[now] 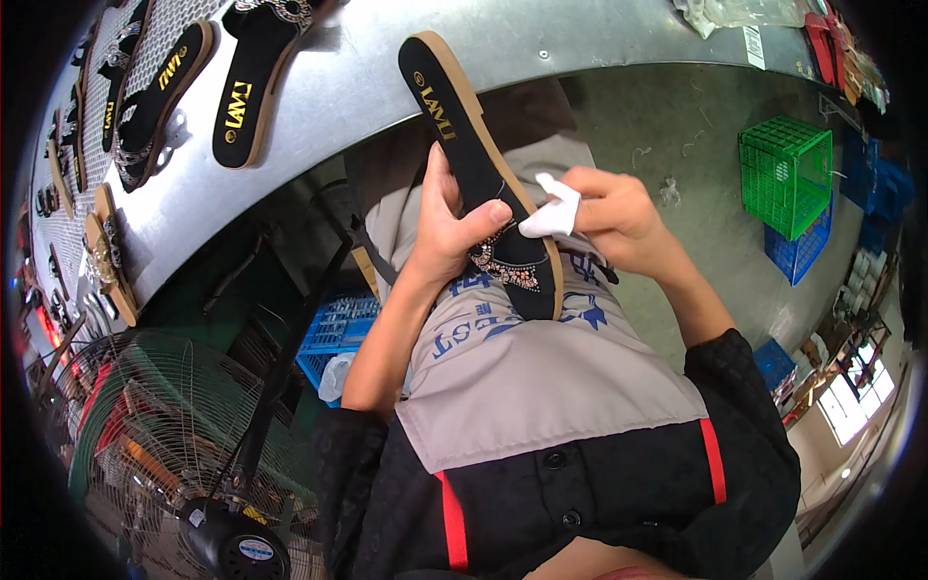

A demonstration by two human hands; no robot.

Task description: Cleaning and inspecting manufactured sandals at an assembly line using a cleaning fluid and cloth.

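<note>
A black flat sandal (464, 159) with a tan sole edge and a jewelled strap lies tilted above my lap, its heel end resting toward the metal table. My left hand (449, 217) is closed around it at the strap, thumb on top. A small white cloth (554, 211) is pinched in my right hand (619, 213), close against the sandal's right edge beside the strap. Part of the strap is hidden by my left hand. Beneath the sandal is a grey apron (541, 387) with blue print, held by red straps.
On the metal table (570, 29) at the far left lie several similar sandals (242, 106). A large fan (193, 435) stands at the lower left, near a blue crate (333, 329). Right of me, a green crate (785, 174) sits on a blue one (800, 246) on the floor.
</note>
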